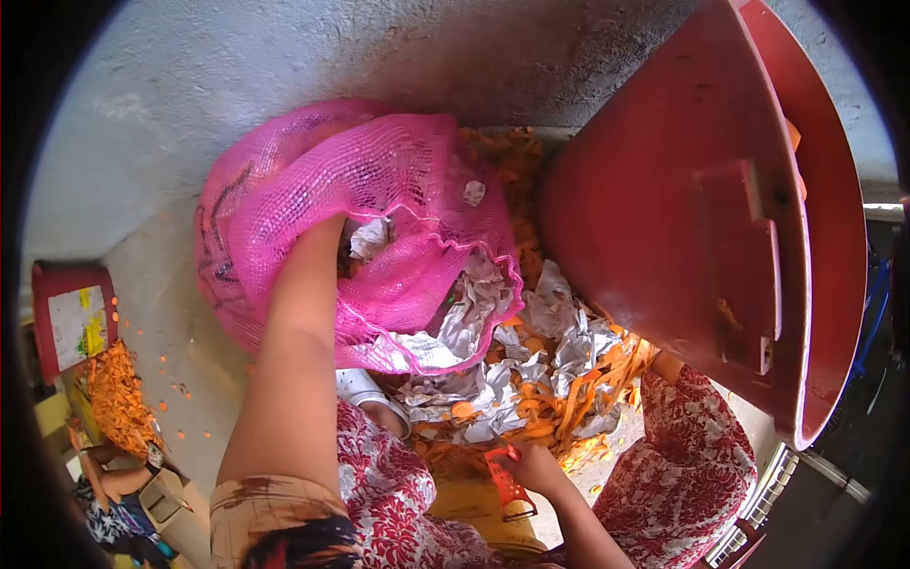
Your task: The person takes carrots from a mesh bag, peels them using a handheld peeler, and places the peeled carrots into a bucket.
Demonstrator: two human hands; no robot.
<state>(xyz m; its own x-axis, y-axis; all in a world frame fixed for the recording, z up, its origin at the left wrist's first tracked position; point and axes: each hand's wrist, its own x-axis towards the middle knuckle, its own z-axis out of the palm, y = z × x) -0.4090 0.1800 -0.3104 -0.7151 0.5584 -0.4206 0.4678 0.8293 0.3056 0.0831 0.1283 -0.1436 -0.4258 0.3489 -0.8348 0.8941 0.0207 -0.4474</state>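
My left forearm (pixel 301 322) reaches into the mouth of a pink mesh bag (pixel 379 156). The mesh hides my left hand, so its fingers do not show clearly. Crumpled paper (pixel 479 284) shows at the bag's opening. Low in the view, my right hand (pixel 533 468) is closed around a red-orange peeler (pixel 510 488). Just beyond that hand, orange peelings (pixel 569 412) that look like carrot lie mixed with more torn paper.
A large tilted red tub (pixel 673 199) leans at right, with orange pieces inside. A wall (pixel 218 85) rises behind the bag. At left, another person (pixel 123 488) sits by a heap of orange peelings (pixel 121 398) and a red container (pixel 76 318).
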